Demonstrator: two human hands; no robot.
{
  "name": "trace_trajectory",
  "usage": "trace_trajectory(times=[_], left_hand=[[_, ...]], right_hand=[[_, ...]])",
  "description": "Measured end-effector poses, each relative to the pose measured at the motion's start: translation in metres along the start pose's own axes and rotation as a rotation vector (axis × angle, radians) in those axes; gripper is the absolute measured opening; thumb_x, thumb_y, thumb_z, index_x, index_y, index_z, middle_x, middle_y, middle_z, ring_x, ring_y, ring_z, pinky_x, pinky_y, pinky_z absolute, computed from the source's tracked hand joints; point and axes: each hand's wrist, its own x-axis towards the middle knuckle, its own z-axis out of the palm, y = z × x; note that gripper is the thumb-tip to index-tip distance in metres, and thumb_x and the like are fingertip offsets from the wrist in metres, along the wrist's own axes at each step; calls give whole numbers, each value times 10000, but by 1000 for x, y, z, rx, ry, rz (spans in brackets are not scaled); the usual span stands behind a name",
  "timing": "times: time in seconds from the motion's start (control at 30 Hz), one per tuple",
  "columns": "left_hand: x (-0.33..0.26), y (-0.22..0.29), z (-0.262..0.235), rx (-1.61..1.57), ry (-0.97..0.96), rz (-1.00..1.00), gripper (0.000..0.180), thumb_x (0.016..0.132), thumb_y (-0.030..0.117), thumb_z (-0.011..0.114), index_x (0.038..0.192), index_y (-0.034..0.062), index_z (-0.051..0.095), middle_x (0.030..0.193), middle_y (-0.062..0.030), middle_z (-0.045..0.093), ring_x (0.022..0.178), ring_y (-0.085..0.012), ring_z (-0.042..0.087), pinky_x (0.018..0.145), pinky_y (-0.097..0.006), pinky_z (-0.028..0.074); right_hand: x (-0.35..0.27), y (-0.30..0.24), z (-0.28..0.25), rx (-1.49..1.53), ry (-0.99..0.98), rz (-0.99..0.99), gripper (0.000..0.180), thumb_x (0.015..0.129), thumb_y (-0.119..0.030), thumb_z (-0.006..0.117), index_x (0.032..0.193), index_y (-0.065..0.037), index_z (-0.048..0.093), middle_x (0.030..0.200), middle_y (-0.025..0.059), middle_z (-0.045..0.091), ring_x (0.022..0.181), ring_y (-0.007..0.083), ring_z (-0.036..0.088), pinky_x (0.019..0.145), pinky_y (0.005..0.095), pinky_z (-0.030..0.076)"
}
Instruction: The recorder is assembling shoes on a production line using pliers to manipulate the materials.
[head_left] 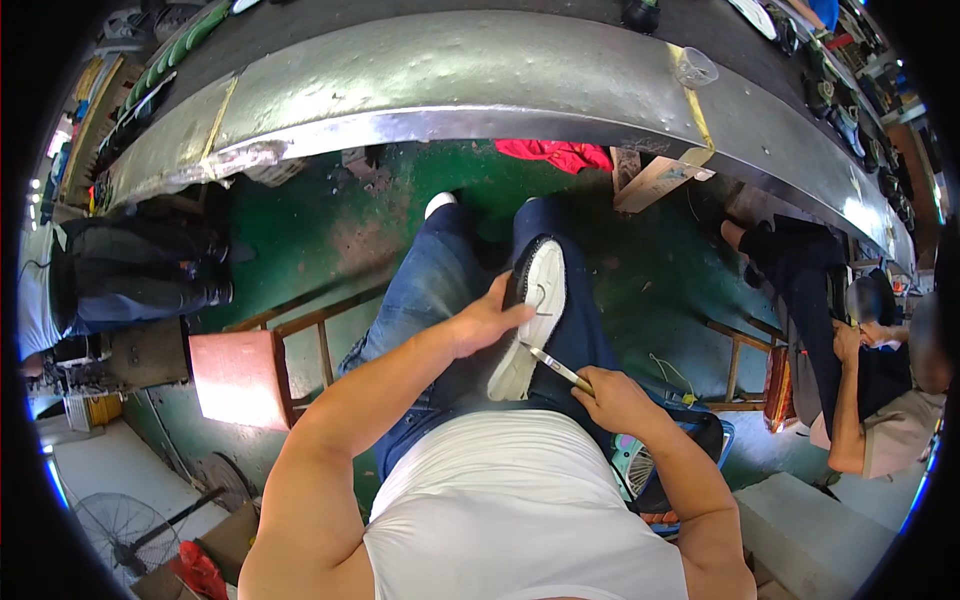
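A shoe (545, 280) lies across my thighs with its pale underside facing up. A dark upper shows along its rim, and a small dark curved mark, perhaps a loop, sits mid-sole. My left hand (486, 322) grips the shoe at its left side, thumb resting over the pale bottom. In my right hand (612, 398) is a slim tool (555, 366) with a tan handle and a pale, metal-looking shaft. Its thin dark tip is at the shoe's near half; whether it touches is hard to tell. The exact kind of tool is too small to make out.
A long metal-covered bench (430, 85) curves across in front, with a clear cup (696, 68) on it. A padded stool (240, 378) stands at left. Another person (868, 390) sits working at right; another's dark-trousered legs (140, 268) show at left. Red cloth (555, 153) lies below the bench.
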Motion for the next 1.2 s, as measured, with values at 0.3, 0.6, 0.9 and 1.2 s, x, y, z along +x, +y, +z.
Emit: trace_trajectory(times=[0.3,0.6,0.9,1.2], left_hand=[[-15,-7,22,-47,171,77,990,893,103,699,1608,128,15,1516,-168,404,1348,-258,455,1131,-321,353],[-49,-39,16,119,69,-20,984,952,250,616,1593,146,-123,1641,-221,63,1525,-321,122,1222,-378,164],[-51,-22,34,356,258,14,1117,854,202,731,1596,125,-101,1602,-243,175,1497,-341,216,1203,-366,238],[-67,15,10,-195,106,87,921,900,47,692,1591,6,85,1537,-178,387,1352,-202,438,1119,-316,363]], right_hand=[[-9,-16,5,-184,56,-38,218,915,-190,615,1029,-5,623,1008,242,677,895,384,680,801,476,540],[-1,1,-39,58,-241,-6,249,962,-246,585,1010,-3,610,896,247,672,850,420,663,747,482,507],[28,-24,-21,168,-2,-14,367,1015,-326,519,1004,36,578,943,271,659,902,464,627,784,519,484],[6,11,11,479,109,70,361,1038,-311,471,981,20,604,800,157,683,725,267,677,686,372,517]])
